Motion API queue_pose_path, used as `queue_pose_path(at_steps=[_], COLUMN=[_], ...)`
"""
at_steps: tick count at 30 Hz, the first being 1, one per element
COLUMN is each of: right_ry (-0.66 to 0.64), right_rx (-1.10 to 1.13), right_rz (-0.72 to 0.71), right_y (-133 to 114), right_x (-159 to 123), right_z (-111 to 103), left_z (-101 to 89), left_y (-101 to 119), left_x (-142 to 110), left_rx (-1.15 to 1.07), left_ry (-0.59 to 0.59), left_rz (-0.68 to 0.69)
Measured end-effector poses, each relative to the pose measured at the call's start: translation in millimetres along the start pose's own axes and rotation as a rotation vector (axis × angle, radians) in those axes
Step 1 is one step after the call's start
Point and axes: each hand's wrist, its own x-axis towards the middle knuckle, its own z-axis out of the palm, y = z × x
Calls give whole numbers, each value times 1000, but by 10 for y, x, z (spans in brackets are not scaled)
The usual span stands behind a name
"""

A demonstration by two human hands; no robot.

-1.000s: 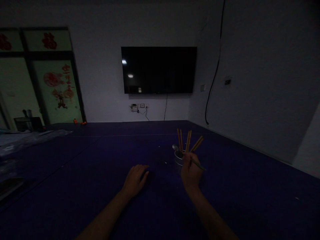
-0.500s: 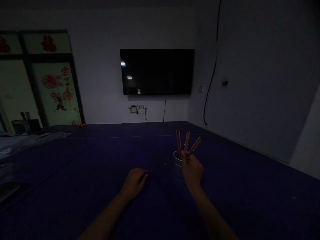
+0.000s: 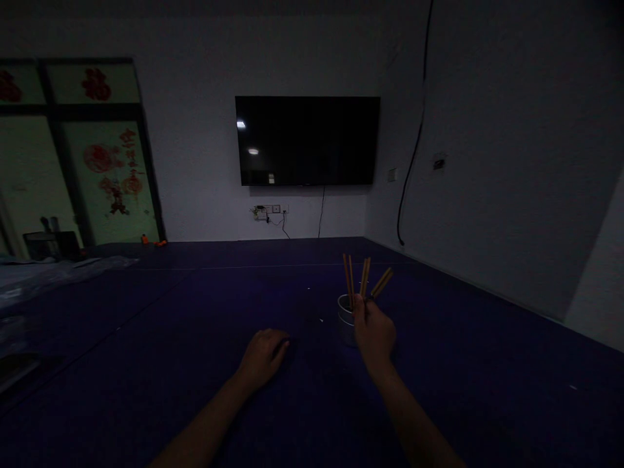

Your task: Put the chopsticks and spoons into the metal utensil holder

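A grey cylindrical holder stands upright on the dark blue tabletop, right of centre. Several thin wooden chopsticks rise at its mouth, some fanned to the right. My right hand is at the holder's near right side, its fingers pinched together on chopsticks by the rim. It hides part of the holder and the lower ends of the right-hand sticks. To the left, my left hand rests on the tabletop, holding nothing, with thumb and fingers loosely apart.
The blue tabletop reaches toward the back wall, where a black television hangs. Clear plastic wrap and a dark flat object lie at left. Small orange items sit at the far edge. A wall runs along the right.
My right hand has shifted very slightly at the holder, and the right-leaning chopsticks have moved a touch. My left hand stays in place.
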Motion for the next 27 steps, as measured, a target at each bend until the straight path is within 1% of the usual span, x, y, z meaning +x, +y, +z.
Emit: queue_pose_path(at_steps=[3,6,10,16,20,25,27], right_ry=[15,5,-52,-159,-217,-211,-182], right_rx=[-50,-149,-290,-389,-396,-339,-285], right_rz=[-22,-50,-84,-101,-126,-101,-63], right_y=[-11,-28,-54,-74,-60,-46,-46], right_x=[1,0,-4,0,1,-18,-21], right_z=[-2,4,10,21,30,41,34], left_z=[-6,-19,-28,-24,-30,-26,-26], left_y=[9,28,42,36,40,39,39], left_x=[3,6,8,5,7,14,16], left_rx=[-3,0,-5,7,16,24,29], left_ry=[-16,-41,-62,-94,-121,-136,-136], left_rz=[1,-1,1,-3,-7,-6,-5])
